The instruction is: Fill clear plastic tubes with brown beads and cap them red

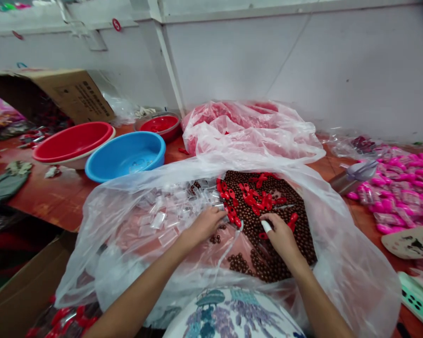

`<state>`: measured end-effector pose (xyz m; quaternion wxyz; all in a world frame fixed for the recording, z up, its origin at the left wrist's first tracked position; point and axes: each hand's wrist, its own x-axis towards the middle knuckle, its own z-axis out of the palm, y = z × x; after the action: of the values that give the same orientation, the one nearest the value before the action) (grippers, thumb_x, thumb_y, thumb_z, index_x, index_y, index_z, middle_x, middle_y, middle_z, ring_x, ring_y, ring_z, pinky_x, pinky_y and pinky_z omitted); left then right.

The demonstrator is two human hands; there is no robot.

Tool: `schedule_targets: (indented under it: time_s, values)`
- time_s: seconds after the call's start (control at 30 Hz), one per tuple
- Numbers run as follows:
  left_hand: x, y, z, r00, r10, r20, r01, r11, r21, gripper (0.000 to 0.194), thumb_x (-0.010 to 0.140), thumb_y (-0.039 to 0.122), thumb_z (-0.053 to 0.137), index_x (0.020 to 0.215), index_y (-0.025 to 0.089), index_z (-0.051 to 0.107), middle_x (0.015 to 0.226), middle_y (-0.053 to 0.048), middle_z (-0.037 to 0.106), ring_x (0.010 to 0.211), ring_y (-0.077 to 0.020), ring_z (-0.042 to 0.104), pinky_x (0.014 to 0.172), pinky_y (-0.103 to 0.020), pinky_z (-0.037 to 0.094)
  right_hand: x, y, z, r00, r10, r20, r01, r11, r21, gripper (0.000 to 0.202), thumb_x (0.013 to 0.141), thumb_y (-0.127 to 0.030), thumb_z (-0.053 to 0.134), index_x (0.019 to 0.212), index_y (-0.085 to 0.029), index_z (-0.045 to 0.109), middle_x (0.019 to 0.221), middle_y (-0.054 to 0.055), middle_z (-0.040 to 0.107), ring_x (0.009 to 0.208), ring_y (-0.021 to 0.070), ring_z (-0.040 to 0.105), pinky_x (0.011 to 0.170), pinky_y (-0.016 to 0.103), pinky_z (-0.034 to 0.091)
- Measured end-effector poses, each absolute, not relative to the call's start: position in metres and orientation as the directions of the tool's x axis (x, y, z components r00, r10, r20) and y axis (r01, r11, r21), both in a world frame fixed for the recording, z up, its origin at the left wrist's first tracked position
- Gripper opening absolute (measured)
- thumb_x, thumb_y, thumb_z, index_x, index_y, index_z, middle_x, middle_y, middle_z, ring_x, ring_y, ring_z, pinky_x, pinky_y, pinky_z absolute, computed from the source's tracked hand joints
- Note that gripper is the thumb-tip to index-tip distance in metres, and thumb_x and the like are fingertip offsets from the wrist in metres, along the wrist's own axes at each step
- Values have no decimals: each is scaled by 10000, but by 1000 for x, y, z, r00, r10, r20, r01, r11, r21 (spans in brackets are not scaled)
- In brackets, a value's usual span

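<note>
A large clear plastic bag (119, 267) lies spread open in front of me. On its right part are many small brown balls (271, 263) with red plastic pieces (264, 199) scattered over them. Clear small containers (165, 213) are heaped on the left part. My left hand (208, 224) is at the edge of that heap, its fingers together against a clear container beside a row of red pieces. Over the brown balls, my right hand (279, 231) has thumb and fingers apart, with white wrapping on one finger; I see nothing held in it.
A blue basin (126, 155) and a red basin (73, 141) stand at the left, near a cardboard box (80, 96). Behind the bag lies another bag of red items (246, 126). Pink packed items (401, 188) are piled at the right.
</note>
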<state>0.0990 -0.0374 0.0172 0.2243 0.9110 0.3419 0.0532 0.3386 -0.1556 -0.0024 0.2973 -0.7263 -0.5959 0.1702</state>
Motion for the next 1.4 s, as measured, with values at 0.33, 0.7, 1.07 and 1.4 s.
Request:
schedule_targets:
  time_s: [0.33,0.7,1.07,1.4]
  values:
    - [97,-56,31,689,719,-95,518,-397,757,216,798,231,529,1009,219,570,907,-29,565,795,-160,549,725,-275,443,341,-194,-12,73,997,-29,899,-78,-431,576,604,36,416,1082,-212,619,1002,51,592,945,210,512,872,304,405]
    - [143,-108,7,472,732,-492,344,361,867,264,716,314,609,939,175,586,687,8,594,533,-107,574,522,-221,456,346,-210,-2,224,971,87,847,-150,-511,326,814,-179,449,1110,-227,575,1025,61,633,966,234,548,867,376,432]
    - [160,-105,-3,414,835,-362,513,114,851,241,733,329,586,922,184,624,611,29,606,487,-120,553,483,-211,383,345,-222,-10,472,880,55,541,-240,-806,460,879,-367,409,1315,-221,431,1315,82,509,1188,219,479,1022,421,355]
    - [192,-109,-16,470,843,-262,512,-19,859,191,694,316,639,828,181,655,648,15,624,603,-141,572,547,-224,370,352,-228,-12,505,856,-112,416,-355,-837,270,776,-319,534,1029,-223,537,964,50,633,801,196,615,743,330,501]
